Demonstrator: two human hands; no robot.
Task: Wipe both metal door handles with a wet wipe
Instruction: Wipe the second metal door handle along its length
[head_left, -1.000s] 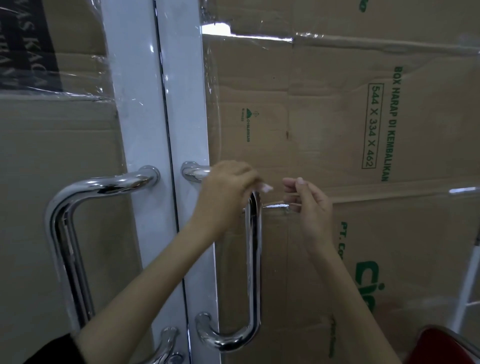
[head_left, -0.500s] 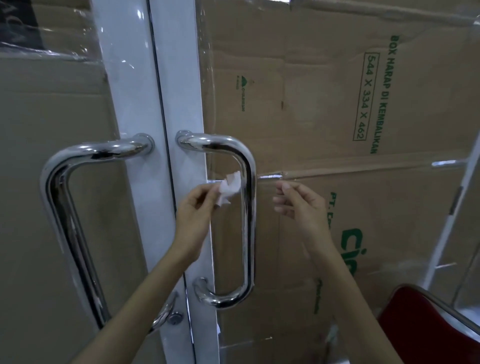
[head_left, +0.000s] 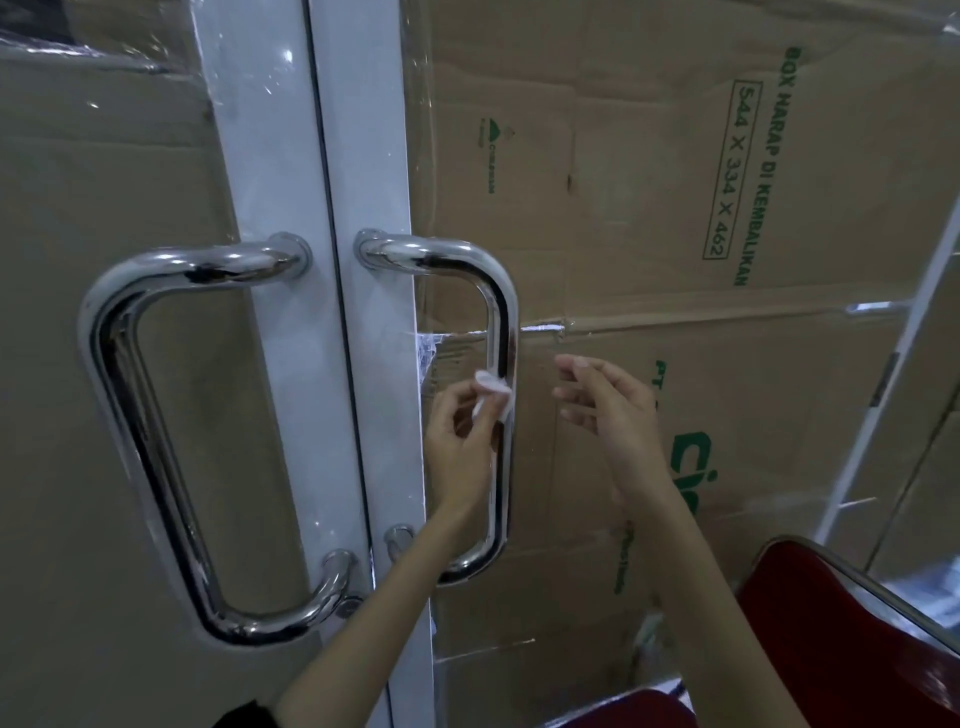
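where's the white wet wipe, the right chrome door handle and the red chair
white wet wipe (head_left: 492, 391), head view, crumpled middle
right chrome door handle (head_left: 503, 322), head view, upright bar
red chair (head_left: 852, 639), head view, seat surface

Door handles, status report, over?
Left hand pinches wet wipe against right door handle. Right hand open, beside it. Left door handle untouched.

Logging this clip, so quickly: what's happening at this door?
A person is cleaning a pair of chrome door handles. The left hand pinches a white wipe against the upright bar of the right handle, about midway up. The right hand hovers beside it, fingers loose, holding nothing. Nothing touches the left handle.
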